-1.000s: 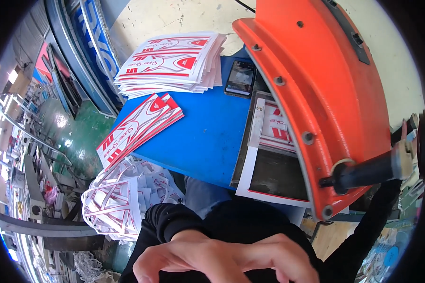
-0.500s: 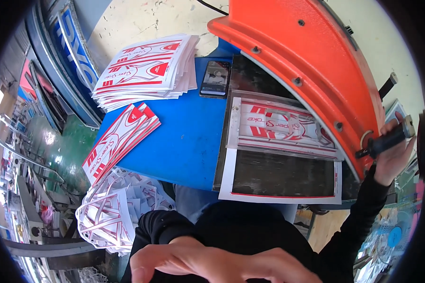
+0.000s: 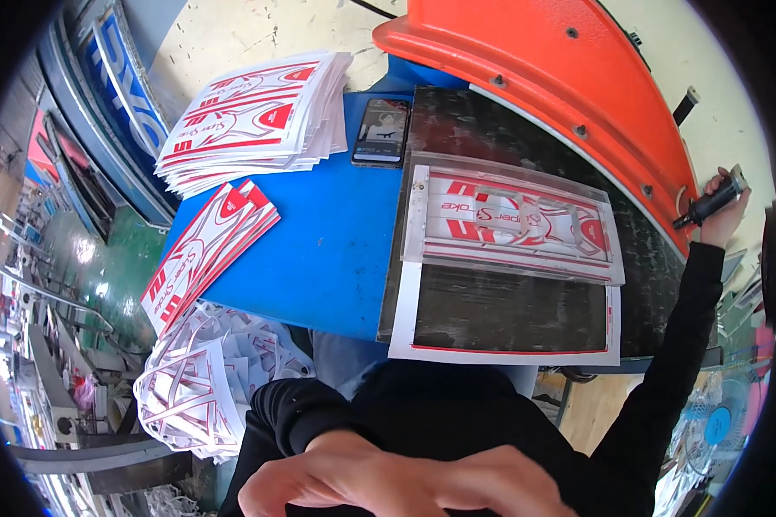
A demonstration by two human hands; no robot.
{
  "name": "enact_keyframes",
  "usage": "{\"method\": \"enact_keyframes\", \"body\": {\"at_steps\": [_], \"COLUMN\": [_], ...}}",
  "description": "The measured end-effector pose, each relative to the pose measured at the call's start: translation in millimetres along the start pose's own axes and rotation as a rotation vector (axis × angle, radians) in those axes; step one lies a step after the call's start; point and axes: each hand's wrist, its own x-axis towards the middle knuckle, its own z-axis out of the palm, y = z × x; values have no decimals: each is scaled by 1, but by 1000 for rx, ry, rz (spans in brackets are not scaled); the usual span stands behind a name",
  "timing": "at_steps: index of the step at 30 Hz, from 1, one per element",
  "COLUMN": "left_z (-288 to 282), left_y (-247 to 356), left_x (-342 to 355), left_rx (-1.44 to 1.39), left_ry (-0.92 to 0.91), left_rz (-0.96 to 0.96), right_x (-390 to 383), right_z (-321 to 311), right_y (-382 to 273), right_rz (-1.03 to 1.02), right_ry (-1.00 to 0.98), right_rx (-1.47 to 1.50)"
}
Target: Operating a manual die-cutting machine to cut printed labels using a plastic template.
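My right hand [image 3: 722,215] is wrapped round a black handle [image 3: 709,205] at the near end of a big orange press arm [image 3: 569,77]. My left hand [image 3: 397,478] is raised close to the lower edge, fingers apart and partly cut off, with nothing visible in it. On the black board [image 3: 647,284] lies a flat clear plate with a raised rim [image 3: 510,267]. Under it a red-and-white print shows through. A white paper border [image 3: 517,355] with a rectangular opening sticks out on the plate's near side.
Left on the blue table [image 3: 319,233] are a stack of printed sheets [image 3: 250,121], several cut printed pieces [image 3: 207,250] and a phone [image 3: 381,132]. A heap of paper offcuts [image 3: 207,379] fills the space below the table's left edge. A fan [image 3: 717,425] stands lower right.
The orange arm has swung away to the far right with my right hand on its handle, uncovering the clear plate's right end and more black board. My left hand stays near the lower edge.
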Motion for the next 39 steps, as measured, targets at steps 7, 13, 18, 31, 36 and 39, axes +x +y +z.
{"method": "enact_keyframes", "body": {"at_steps": [7, 13, 18, 31, 36, 39], "left_z": [-23, -51, -71, -81, -83, -80], "left_y": [5, 71, 79, 69, 67, 64], "left_x": [-16, 23, 16, 17, 15, 17], "left_rx": [163, 338, 281, 493, 604, 636], "left_ry": [-201, 575, 542, 658, 634, 675], "left_rz": [-163, -392, -351, -334, -359, -353], "right_x": [62, 75, 76, 65, 62, 65], "right_z": [-38, -45, -39, -28, -24, -31], "right_y": [24, 38, 38, 39, 38, 38], "right_rz": [-12, -2, -25, -88, -108, -104], "right_ry": [139, 186, 181, 191, 204, 220], "right_rx": [-59, -121, -126, -169, -172, -162]}}
